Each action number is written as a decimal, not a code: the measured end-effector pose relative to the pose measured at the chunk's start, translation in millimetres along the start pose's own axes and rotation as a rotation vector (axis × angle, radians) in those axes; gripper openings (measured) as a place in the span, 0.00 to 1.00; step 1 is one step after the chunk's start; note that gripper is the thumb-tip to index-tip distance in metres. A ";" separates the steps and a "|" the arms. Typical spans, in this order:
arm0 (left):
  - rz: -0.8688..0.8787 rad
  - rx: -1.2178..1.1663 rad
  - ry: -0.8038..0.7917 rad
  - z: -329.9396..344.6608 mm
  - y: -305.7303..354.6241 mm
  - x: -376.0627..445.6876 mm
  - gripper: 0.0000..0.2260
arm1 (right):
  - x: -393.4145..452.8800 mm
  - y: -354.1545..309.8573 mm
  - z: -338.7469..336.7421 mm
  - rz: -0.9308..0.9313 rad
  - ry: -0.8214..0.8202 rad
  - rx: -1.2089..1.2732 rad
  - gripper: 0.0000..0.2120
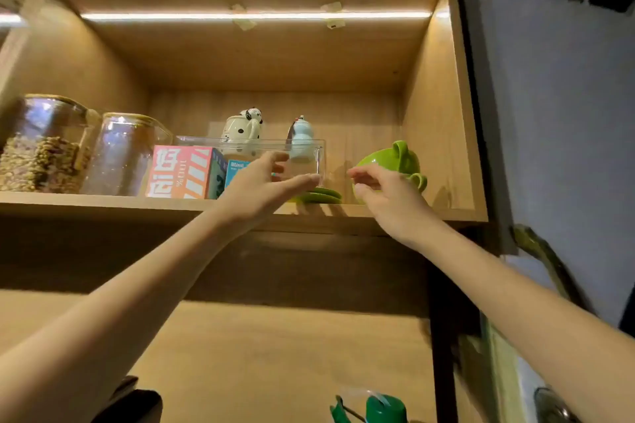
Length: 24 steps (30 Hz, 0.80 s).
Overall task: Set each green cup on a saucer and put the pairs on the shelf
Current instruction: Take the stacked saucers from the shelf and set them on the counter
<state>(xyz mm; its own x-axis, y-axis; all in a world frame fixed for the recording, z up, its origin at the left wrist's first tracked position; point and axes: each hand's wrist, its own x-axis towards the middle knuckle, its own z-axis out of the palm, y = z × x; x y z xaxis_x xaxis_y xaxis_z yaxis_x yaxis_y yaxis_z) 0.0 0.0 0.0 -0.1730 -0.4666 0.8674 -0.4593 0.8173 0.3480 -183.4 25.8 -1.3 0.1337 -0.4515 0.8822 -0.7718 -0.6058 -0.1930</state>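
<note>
Two green cups (395, 161) sit stacked on the shelf (103, 203), just behind the right hand (385, 196), whose grip is open and empty. Left hand (264, 185), also open, hovers over the saucers (319, 196).

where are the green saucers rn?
Head view: green saucers stacked on the shelf, between the clear bin and green cups, by the left hand.

Place: a home kitchen
Clues: wooden shelf (240, 206) with glass food jars (44, 144), snack boxes (182, 172), green cups (391, 161)
</note>
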 end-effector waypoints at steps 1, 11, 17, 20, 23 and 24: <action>0.005 0.054 0.018 3.5 -3.7 2.3 0.31 | 4.4 0.9 6.2 0.000 0.030 0.010 0.16; -0.182 0.167 -0.104 8.8 -61.2 38.2 0.47 | 39.4 -9.8 47.7 0.212 -0.176 -0.281 0.20; -0.272 0.146 -0.143 15.8 -76.5 54.6 0.50 | 40.3 -16.4 50.6 0.269 -0.201 -0.346 0.16; -0.297 0.195 -0.090 15.8 -72.2 54.3 0.50 | 43.8 -10.8 56.5 0.286 -0.224 -0.395 0.17; -0.314 0.176 -0.073 14.7 -67.5 50.0 0.46 | 40.9 -9.5 61.0 0.319 -0.216 -0.386 0.18; -0.312 0.168 -0.057 13.9 -63.9 45.6 0.45 | 39.8 -10.3 59.6 0.335 -0.196 -0.345 0.17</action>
<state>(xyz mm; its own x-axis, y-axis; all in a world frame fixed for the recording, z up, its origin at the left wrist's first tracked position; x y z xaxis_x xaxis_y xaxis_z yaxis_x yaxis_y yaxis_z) 9.3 -78.2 12.4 -0.0485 -0.7067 0.7059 -0.6340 0.5679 0.5250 -133.1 -25.0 10.2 -0.0674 -0.7181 0.6926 -0.9477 -0.1709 -0.2694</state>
